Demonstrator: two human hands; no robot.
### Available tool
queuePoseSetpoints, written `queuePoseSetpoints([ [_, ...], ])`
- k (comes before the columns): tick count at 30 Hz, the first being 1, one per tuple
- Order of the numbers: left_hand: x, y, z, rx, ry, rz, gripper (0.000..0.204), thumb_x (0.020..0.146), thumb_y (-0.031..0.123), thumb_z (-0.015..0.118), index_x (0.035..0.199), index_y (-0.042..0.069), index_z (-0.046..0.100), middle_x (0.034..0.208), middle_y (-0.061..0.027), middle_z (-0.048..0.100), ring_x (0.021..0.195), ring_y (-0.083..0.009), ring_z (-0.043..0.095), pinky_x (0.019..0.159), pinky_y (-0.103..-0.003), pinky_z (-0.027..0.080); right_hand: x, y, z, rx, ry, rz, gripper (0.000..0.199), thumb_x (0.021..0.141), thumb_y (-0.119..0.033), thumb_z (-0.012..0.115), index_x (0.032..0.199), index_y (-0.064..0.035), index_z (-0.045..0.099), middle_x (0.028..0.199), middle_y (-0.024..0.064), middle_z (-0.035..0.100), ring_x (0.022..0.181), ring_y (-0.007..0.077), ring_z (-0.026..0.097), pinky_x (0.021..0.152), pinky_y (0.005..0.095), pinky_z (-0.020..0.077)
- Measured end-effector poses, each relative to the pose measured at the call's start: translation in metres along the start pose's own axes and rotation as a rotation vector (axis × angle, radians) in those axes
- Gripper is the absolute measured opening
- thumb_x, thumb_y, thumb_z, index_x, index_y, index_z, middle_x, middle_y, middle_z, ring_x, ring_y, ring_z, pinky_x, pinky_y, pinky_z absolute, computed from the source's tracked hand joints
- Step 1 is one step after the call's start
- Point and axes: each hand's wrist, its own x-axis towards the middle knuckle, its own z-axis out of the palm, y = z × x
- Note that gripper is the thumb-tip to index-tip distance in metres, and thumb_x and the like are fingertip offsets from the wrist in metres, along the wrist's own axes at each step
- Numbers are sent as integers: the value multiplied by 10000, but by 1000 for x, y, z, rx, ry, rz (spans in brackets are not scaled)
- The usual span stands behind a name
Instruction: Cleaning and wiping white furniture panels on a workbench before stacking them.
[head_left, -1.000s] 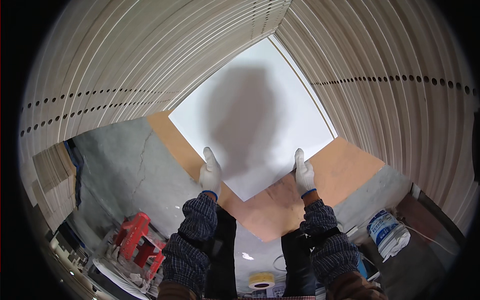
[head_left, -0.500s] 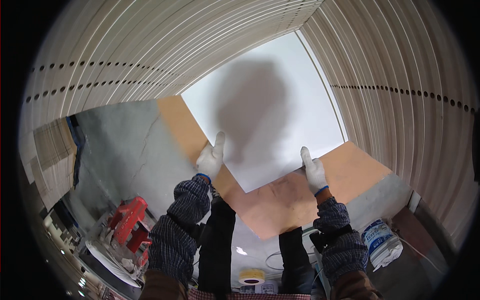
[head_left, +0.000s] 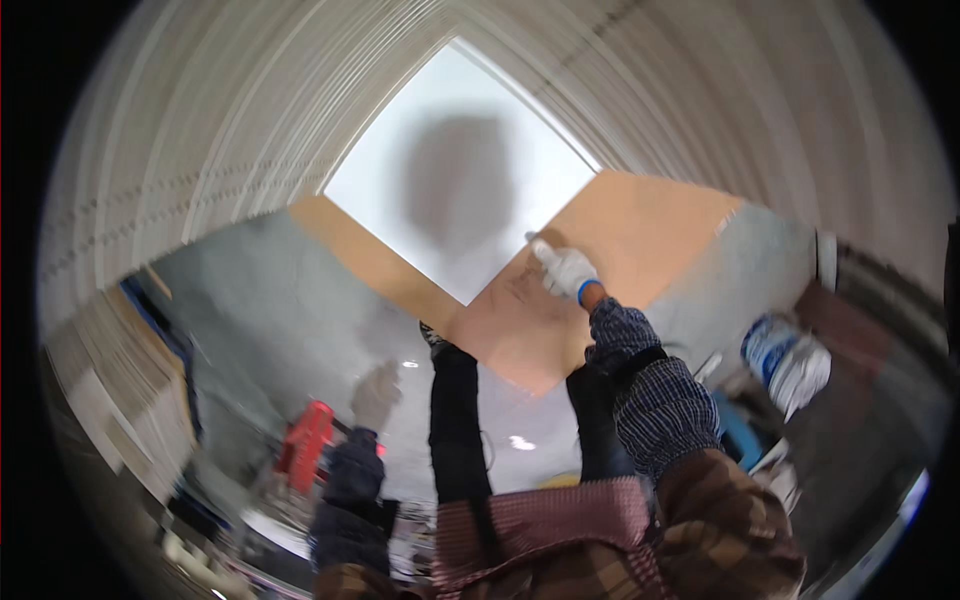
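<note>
Right gloved hand (head_left: 567,270) presses flat, grip open, on the large square white floor tile (head_left: 460,190) at its lower-right edge. Left gloved hand (head_left: 376,396) hangs apart over grey floor (head_left: 270,310); its grip cannot be told through blur.

The big white square tile (head_left: 465,200) lies flat on the floor, turned like a diamond, glossy enough to carry a blurry shadow, its near-right edge sitting against the tan adhesive bed (head_left: 600,250) that wraps its near sides.

- Single head-worn fisheye view, looking down from above the person's own legs; edges bend strongly
- Faces the floor (head_left: 300,330) ahead; close range
</note>
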Motion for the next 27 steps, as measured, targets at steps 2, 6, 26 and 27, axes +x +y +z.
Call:
queuePoseSetpoints([
  [2, -66, -36, -11, -295, -84, -225, 439, 1042, 469, 555, 898, 72, 676, 661, -53, 660, 559, -140, 638, 538, -317, 503, -74, 18, 26, 85, -26, -68, 691, 975, -664, 486, 909, -7, 691, 704, 115, 693, 594, 241, 690, 545, 379, 560],
  [6, -147, -17, -36, -324, -221, -499, 450, 1022, 511, 583, 1008, 63, 620, 664, -39, 611, 521, -135, 571, 516, -271, 476, -205, 79, 39, 330, -69, 170, 593, 987, -581, 488, 891, -40, 712, 733, 125, 709, 591, 234, 688, 573, 404, 565],
  [26, -375, -63, -76, -304, 79, -12, 568, 1038, 555, 518, 1007, 0, 636, 791, -137, 692, 642, -221, 670, 602, -351, 585, -392, 356, 153, 514, 85, -212, 492, 1033, -444, 473, 833, -49, 688, 659, 99, 688, 564, 229, 672, 508, 383, 550],
  [27, -389, -74, -69, -341, 78, 18, 565, 1035, 558, 527, 1005, 4, 637, 800, -140, 696, 639, -220, 668, 600, -345, 584, -388, 379, 155, 439, 96, -212, 489, 1042, -435, 470, 847, -41, 685, 665, 109, 697, 574, 236, 685, 510, 388, 572],
])
